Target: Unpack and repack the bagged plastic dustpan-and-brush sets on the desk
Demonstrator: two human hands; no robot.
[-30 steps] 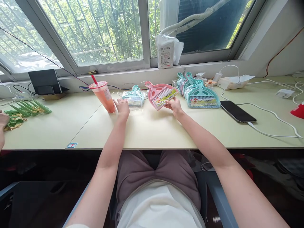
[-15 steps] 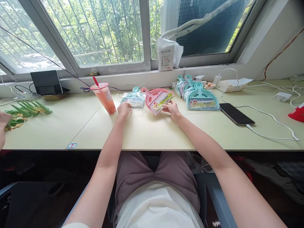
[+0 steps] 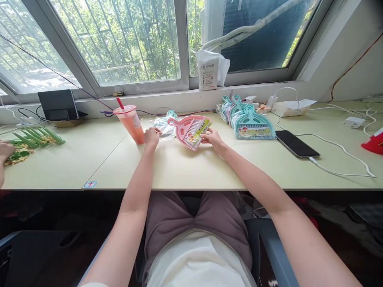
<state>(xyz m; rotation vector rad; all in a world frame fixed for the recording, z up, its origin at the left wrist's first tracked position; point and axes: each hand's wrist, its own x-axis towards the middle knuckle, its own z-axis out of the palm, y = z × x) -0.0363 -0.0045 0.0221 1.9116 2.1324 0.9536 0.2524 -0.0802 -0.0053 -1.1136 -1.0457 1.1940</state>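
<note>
A pink mini dustpan-and-brush set (image 3: 187,126) with a yellow-green label is tilted above the table, its handle pointing left. My right hand (image 3: 213,139) is closed on its lower right edge, thumb and fingers pinching it. To the left, my left hand (image 3: 152,136) is closed, fingertips pinched on a clear plastic bag (image 3: 167,137). Behind that bag lies a teal dustpan set (image 3: 170,119), partly covered by the pink one and the plastic. Several wrapped teal sets (image 3: 253,124) are stacked to the right.
A cup of pink drink (image 3: 131,125) with a red straw stands close beside my left hand. On the right lies a phone (image 3: 297,143) with a white charging cable. Green plastic pieces (image 3: 38,137) and another person's hand (image 3: 6,151) are at far left.
The pink dustpan set has come left and slightly nearer to me with my right hand. My left hand has shifted left, drawing the clear plastic toward the cup.
</note>
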